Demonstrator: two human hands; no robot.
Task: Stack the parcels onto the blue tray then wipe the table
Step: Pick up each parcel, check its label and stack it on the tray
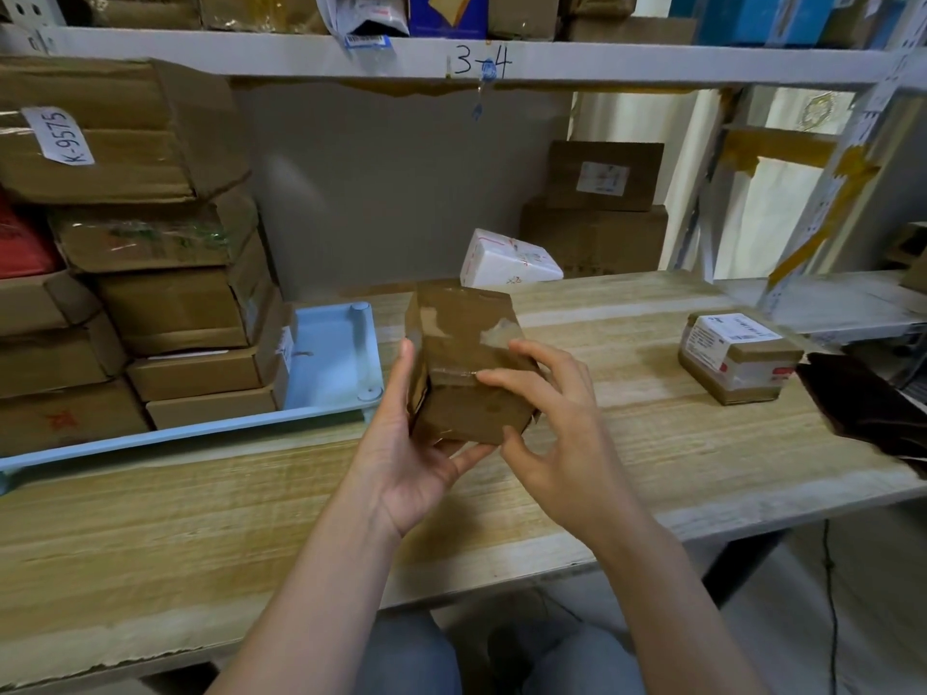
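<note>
1. Held above the wooden table [627,459], right of the blue tray [331,358]: taped brown parcel [466,363].
2. Gripped from beneath by left hand [406,443]; grasped by right hand [547,423], fingers curled on top.

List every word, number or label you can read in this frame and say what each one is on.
"K-9575": white paper slip on the top brown cardboard box of the left stack.
"3-4": handwritten on the white metal shelf edge.
Unreadable, too small or blurred: white shipping label on the small brown parcel at the right; sticker on the rear brown box; red marks on the white wrapped parcel.
The tape-wrapped brown parcel in both hands shows no text.
</note>
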